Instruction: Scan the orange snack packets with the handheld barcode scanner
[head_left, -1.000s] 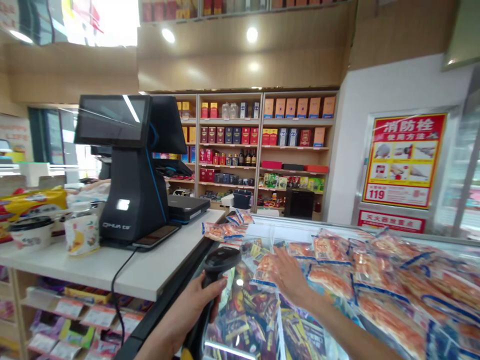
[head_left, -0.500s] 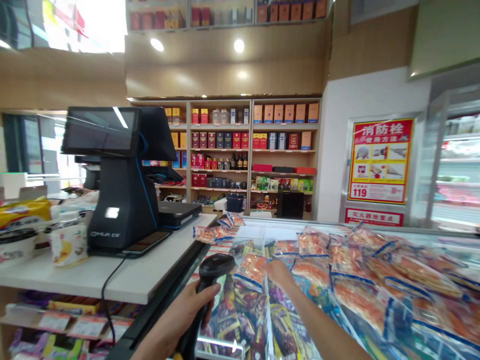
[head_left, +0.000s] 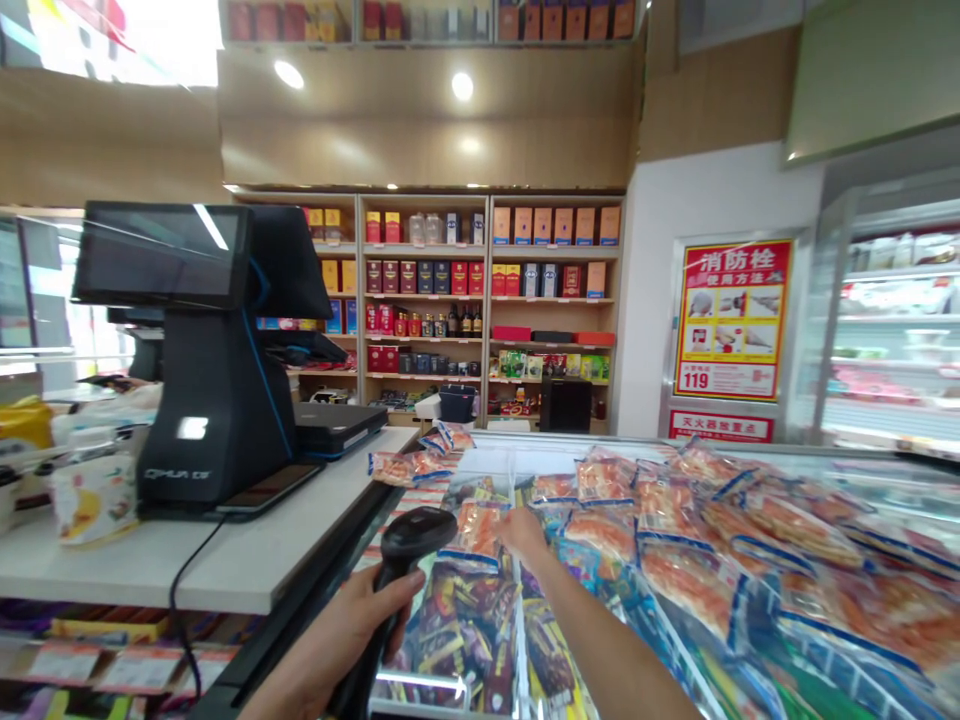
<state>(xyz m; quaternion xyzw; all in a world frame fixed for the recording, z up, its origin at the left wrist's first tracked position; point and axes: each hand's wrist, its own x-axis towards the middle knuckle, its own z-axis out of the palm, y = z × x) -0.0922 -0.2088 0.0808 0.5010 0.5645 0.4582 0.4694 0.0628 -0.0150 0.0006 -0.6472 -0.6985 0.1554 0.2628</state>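
My left hand [head_left: 366, 612] is wrapped round the handle of a black barcode scanner [head_left: 417, 530], whose head points toward a packet. That clear, blue-edged packet of orange-brown food [head_left: 475, 528] is at the fingers of my right hand [head_left: 523, 535], which are closed at its right edge. Exactly what is inside the packet I cannot make out. Beneath both hands lies a glass-topped freezer [head_left: 480, 462] with dark and colourful wrapped goods under the glass. More packets of the same kind [head_left: 690, 580] lie spread to the right of my right hand.
To the left, a black checkout terminal [head_left: 217, 400] and a patterned paper cup [head_left: 94, 500] stand on a white counter [head_left: 247, 560]. A black cable [head_left: 180, 580] hangs over the counter's front. Shelves of boxes [head_left: 424, 277] and a red fire-hydrant notice [head_left: 731, 320] are at the back.
The view has turned slightly right, so everything sits further left. Both hands keep their holds, and the packet stays in front of the scanner.
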